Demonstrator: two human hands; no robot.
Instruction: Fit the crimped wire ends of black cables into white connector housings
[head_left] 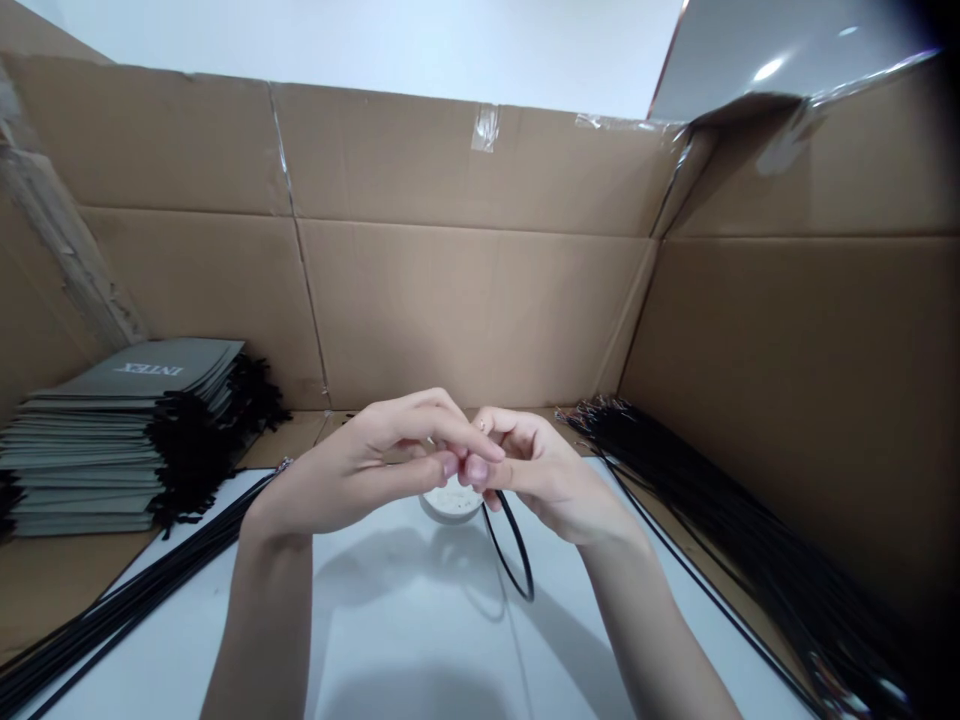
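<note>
Bare forearms (274,620) reach toward a white dish (450,516). Above it, the left hand (367,455) arches half open, fingertips meeting the right's; whether it grips anything, I cannot tell. The right hand (544,475), fingers curled, holds a black cord (531,590) looping down to the dish's right.
</note>
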